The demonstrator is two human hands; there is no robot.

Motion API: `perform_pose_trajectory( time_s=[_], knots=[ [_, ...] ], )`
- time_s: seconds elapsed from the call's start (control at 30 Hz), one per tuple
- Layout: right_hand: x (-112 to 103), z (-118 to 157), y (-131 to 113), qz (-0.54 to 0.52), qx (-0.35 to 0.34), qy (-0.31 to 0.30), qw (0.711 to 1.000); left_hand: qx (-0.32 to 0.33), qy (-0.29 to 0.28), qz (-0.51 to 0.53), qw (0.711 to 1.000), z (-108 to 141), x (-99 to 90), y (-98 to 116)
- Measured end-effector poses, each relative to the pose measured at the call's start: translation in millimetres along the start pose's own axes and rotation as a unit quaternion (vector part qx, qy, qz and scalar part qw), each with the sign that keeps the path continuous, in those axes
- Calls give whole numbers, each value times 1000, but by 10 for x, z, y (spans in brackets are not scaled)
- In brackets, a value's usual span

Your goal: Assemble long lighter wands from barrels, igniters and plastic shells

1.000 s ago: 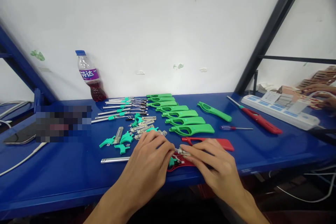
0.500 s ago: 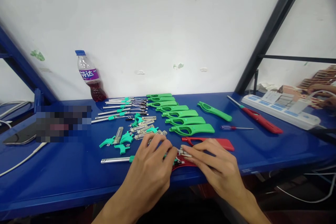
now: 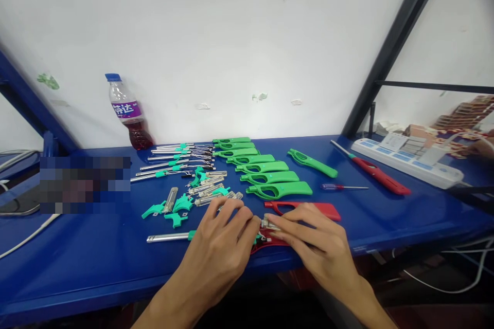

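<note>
Near the table's front edge lies a partly assembled stick lighter, its red half-shell (image 3: 272, 242) under both my hands and its metal barrel (image 3: 166, 238) pointing left. My left hand (image 3: 226, 241) is closed over the middle of it, fingertips at the valve end of a clear fuel tank (image 3: 270, 224). Between thumb and fingers, my right hand (image 3: 322, 234) pinches that tank over the shell. My fingers hide part of the lighter. Just behind is another red half-shell (image 3: 326, 210). Loose fuel tanks (image 3: 208, 190) and green triggers (image 3: 181, 203) lie behind my left hand.
Several green half-shells (image 3: 283, 190) and barrels with wires (image 3: 170, 165) lie in rows behind. On the right are a screwdriver (image 3: 334, 187), a red lighter (image 3: 380, 175) and a power strip (image 3: 409, 164). A bottle (image 3: 129, 115) stands by the wall. Another person's hand (image 3: 484, 146) shows far right.
The view has shifted slightly. The right-hand end of the fuel tank looks a little more tilted in my right fingers; both hands stay in nearly the same place.
</note>
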State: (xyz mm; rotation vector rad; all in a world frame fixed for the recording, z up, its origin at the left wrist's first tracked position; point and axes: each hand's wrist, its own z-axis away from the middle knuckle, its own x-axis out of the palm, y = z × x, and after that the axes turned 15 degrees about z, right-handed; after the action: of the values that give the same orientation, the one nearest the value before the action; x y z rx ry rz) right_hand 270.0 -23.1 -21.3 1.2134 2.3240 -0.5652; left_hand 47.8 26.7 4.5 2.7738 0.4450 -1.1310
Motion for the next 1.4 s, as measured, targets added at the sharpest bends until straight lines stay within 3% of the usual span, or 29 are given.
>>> perform_pose_trajectory(
  time_s=[0.47,0.97,1.27,1.4],
  knots=[
    [39,-11,-57,4,46,11,999,-91,-8,37,995,-47,-46,-35],
    [41,34,-15,-10,45,-4,999,-22,19,18,999,-25,37,-11],
    [27,32,-13,-8,34,-10,999,-15,24,14,999,11,78,-21],
    [30,15,-43,6,36,-8,999,-42,-5,20,999,-11,42,-55]
  ],
)
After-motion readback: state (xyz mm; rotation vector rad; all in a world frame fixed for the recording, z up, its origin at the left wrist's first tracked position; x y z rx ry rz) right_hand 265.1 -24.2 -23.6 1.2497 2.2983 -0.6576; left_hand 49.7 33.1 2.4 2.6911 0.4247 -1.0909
